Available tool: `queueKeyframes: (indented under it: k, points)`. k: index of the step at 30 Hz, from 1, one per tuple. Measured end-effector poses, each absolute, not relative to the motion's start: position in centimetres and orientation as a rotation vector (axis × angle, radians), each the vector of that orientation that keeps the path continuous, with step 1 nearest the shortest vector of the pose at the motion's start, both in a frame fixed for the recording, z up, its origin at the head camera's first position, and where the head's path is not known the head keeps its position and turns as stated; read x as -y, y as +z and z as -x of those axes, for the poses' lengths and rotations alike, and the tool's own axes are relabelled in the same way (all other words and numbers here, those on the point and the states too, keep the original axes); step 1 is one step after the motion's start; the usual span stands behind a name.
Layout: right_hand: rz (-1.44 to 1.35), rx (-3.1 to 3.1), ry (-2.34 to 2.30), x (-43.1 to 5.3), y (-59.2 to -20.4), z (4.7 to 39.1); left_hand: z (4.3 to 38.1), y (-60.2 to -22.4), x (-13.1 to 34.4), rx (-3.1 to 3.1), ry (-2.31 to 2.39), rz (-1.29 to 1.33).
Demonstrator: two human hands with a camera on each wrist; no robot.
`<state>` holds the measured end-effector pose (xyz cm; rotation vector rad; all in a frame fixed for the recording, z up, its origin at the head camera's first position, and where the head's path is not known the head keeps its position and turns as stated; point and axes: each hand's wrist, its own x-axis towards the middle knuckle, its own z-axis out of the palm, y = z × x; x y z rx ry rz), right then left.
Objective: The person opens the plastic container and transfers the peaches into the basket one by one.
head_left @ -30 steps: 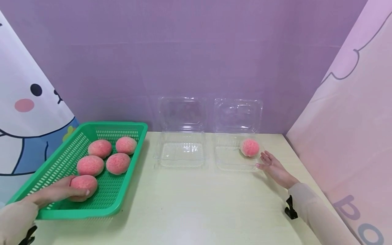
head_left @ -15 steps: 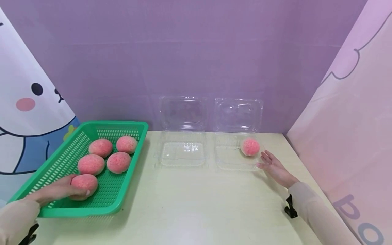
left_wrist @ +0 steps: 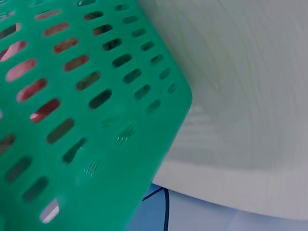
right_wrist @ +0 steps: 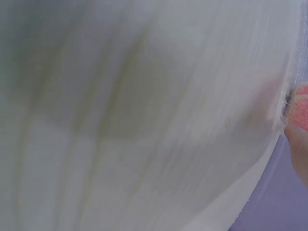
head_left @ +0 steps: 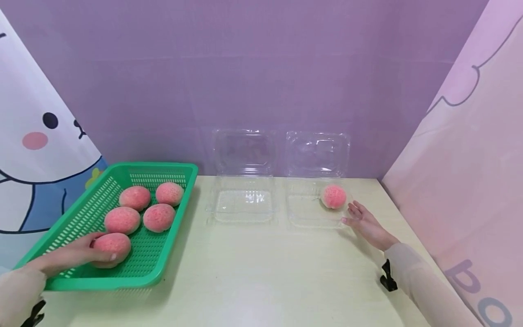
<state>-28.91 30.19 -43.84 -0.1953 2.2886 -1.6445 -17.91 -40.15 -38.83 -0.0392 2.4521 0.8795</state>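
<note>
A green plastic basket (head_left: 151,272) stands at the left with several pinkish-red peaches in it. My left hand (head_left: 79,254) reaches over its near left side and holds the nearest peach (head_left: 116,245), thumb across the front and fingers behind, partly hidden. The left wrist view shows only the basket's perforated side (left_wrist: 115,134); a few red patches show through the slots. On the right, one peach (head_left: 334,197) sits inside a clear clamshell box (head_left: 302,218) with its lid up. Beside this box's right edge is my right hand (head_left: 367,225), fingers loosely extended; contact is unclear.
A second clear clamshell box (head_left: 243,213), lid raised, stands between the basket and the right-hand box. Behind the pale table (head_left: 253,272) rises a purple cloth wall (head_left: 261,91). Printed panels border the left and right sides.
My left hand has slid slightly left along the peach, its thumb drawn back a little. The right hand, boxes and peaches keep their places.
</note>
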Motion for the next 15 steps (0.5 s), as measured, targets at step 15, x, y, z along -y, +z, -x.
queueKeyframes:
  k: [15]
  points:
    - [0.189, -2.328, -1.590, -30.3, -43.8, 29.0, 16.8, -36.2, 39.6, -2.517, 0.850, -0.090]
